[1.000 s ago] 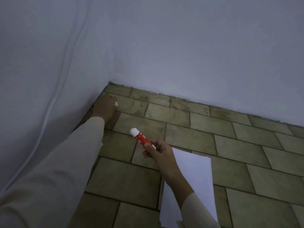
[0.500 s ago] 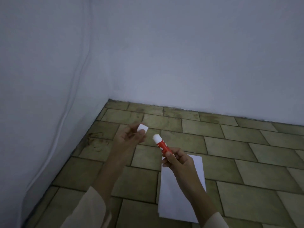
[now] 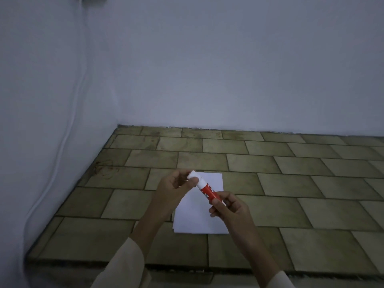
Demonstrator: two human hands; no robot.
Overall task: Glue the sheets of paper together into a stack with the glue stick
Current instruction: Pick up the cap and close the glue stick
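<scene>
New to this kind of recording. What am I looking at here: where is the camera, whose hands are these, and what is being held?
No machine here: a person works with two bare hands, and the single camera sits on their head, looking forward and down. The right hand holds the red glue stick by its lower body. The left hand pinches the white cap at the stick's top end; whether it is fully seated I cannot tell. Below them white paper sheets lie flat on the tiled floor. A white cable runs down the left wall.
</scene>
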